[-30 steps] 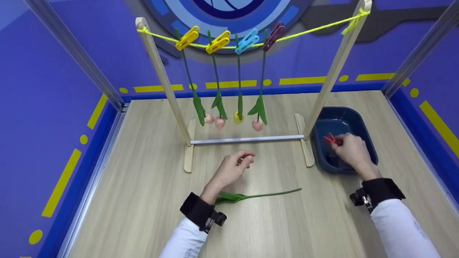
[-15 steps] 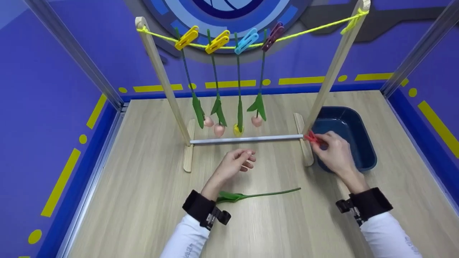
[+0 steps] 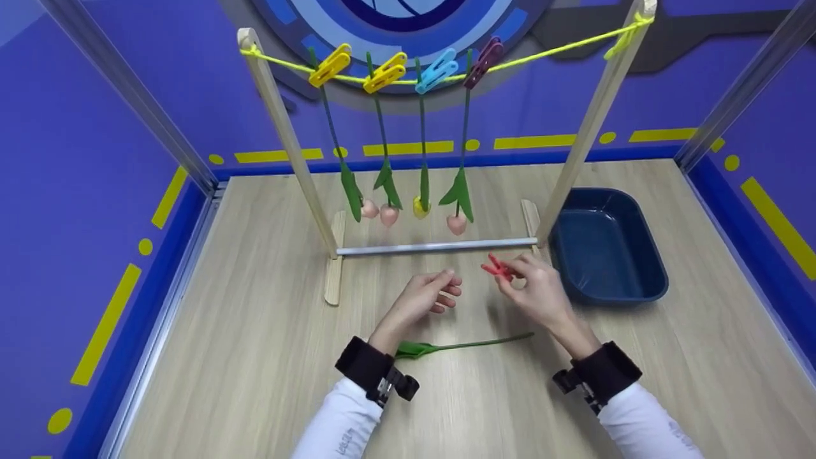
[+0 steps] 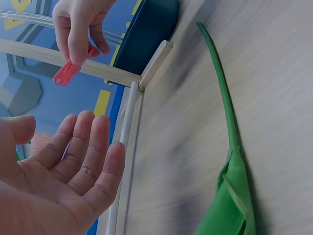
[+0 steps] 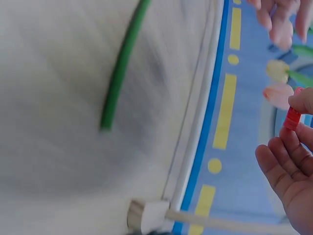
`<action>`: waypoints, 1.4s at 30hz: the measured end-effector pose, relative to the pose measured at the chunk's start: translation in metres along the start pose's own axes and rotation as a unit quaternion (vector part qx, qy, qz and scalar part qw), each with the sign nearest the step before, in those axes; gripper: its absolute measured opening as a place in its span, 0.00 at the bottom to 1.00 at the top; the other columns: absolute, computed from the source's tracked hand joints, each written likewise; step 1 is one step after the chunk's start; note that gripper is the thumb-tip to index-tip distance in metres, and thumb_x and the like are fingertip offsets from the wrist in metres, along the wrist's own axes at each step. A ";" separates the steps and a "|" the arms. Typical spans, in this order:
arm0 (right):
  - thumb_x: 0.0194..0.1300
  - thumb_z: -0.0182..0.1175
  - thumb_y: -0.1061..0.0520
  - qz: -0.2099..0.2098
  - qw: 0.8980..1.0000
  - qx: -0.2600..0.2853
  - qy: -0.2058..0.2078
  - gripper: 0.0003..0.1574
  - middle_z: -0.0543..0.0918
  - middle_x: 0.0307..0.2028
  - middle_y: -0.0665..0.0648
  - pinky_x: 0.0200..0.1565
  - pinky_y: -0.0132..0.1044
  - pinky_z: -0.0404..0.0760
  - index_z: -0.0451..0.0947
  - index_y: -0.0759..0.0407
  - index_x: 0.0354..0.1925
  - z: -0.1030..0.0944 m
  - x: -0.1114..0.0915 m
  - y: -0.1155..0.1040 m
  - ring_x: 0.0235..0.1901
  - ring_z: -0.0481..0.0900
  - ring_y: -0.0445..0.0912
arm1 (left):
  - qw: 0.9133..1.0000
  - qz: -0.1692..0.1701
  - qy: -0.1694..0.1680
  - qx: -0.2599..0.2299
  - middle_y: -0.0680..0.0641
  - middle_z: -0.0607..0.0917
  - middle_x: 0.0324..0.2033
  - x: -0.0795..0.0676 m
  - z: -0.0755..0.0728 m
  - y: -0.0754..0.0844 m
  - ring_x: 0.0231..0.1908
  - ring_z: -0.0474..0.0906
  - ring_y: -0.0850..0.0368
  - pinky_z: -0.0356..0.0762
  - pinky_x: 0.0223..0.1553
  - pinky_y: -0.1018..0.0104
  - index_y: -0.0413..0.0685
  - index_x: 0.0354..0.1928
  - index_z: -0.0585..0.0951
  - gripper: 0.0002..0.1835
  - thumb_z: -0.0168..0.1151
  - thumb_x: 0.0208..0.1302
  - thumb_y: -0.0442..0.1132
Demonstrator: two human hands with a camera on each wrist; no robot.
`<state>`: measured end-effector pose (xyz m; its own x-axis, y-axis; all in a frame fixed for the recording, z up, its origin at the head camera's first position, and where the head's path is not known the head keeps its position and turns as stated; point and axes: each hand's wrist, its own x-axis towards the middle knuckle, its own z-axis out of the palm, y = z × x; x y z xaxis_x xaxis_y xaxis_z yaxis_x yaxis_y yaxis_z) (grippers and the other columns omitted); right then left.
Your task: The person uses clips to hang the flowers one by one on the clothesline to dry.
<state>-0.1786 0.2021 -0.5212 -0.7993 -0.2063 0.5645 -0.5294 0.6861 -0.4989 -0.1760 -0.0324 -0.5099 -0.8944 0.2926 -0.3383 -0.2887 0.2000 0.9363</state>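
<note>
My right hand (image 3: pixel 537 293) pinches a red clothespin (image 3: pixel 497 266) between thumb and fingers, in front of the stand's bottom bar. Nothing is in my left hand (image 3: pixel 421 299); the left wrist view shows its palm turned up with relaxed fingers (image 4: pixel 95 156). Below both hands an artificial tulip (image 3: pixel 475 345) lies on the table, its green stem pointing right; its flower end is hidden by my left arm. Several tulips hang head down from a yellow string (image 3: pixel 561 51), held by two yellow clothespins (image 3: pixel 385 73), a light blue clothespin (image 3: pixel 437 71) and a dark purple clothespin (image 3: pixel 484 62).
A wooden stand (image 3: pixel 290 143) carries the string between two posts, joined low down by a pale bar (image 3: pixel 440 246). The dark blue basin (image 3: pixel 656 280) sits just right of the right post. Blue panels (image 3: pixel 95 191) enclose the table (image 3: pixel 255 370).
My right hand has carried the red clothespin out of the basin and leftward, close to my left hand. My left hand has shifted slightly right, its fingers loosening. The hanging tulips sway a little.
</note>
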 end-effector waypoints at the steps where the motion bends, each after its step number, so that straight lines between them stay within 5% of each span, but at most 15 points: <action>1: 0.52 0.72 0.65 0.000 1.000 0.002 -0.003 0.12 0.82 0.27 0.55 0.32 0.38 0.80 0.87 0.64 0.38 0.003 -0.001 -0.002 0.28 0.81 0.46 | 1.000 -0.001 0.001 0.000 0.42 0.88 0.43 0.001 0.001 0.000 0.34 0.85 0.59 0.83 0.39 0.63 0.37 0.55 0.82 0.26 0.47 0.77 0.53; 12: 0.51 0.73 0.65 -0.031 0.999 0.014 -0.023 0.12 0.82 0.27 0.54 0.30 0.33 0.78 0.87 0.63 0.37 0.026 -0.012 -0.014 0.29 0.82 0.46 | 1.000 -0.013 0.001 -0.013 0.41 0.88 0.44 0.007 0.009 -0.007 0.39 0.87 0.48 0.83 0.48 0.51 0.39 0.53 0.83 0.26 0.48 0.76 0.55; 20: 0.50 0.74 0.65 -0.031 0.999 0.006 -0.036 0.13 0.81 0.27 0.54 0.30 0.34 0.78 0.87 0.63 0.38 0.032 -0.016 -0.018 0.29 0.82 0.45 | 1.000 -0.012 0.002 -0.011 0.40 0.89 0.44 0.009 0.010 -0.013 0.45 0.86 0.39 0.84 0.45 0.56 0.39 0.50 0.85 0.25 0.51 0.75 0.54; 32: 0.51 0.74 0.64 -0.030 0.999 0.013 -0.040 0.13 0.81 0.27 0.54 0.31 0.37 0.79 0.87 0.62 0.38 0.036 -0.020 -0.020 0.29 0.81 0.45 | 0.999 0.007 0.022 0.031 0.40 0.89 0.37 0.010 0.012 -0.016 0.33 0.86 0.53 0.81 0.34 0.65 0.39 0.43 0.88 0.17 0.62 0.69 0.47; 42: 0.59 0.72 0.58 0.072 0.987 0.108 -0.093 0.17 0.85 0.35 0.61 0.42 0.49 0.85 0.86 0.65 0.45 0.020 -0.014 -0.019 0.38 0.85 0.56 | 0.994 0.062 0.032 0.087 0.39 0.87 0.39 0.004 0.002 -0.009 0.30 0.77 0.63 0.79 0.34 0.65 0.41 0.45 0.86 0.15 0.58 0.72 0.45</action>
<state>-0.1628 0.1774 -0.5328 -0.8986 -0.2550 0.3572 -0.4384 0.5565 -0.7058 -0.1763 -0.0313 -0.5203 -0.9406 0.2667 -0.2103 -0.1172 0.3263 0.9380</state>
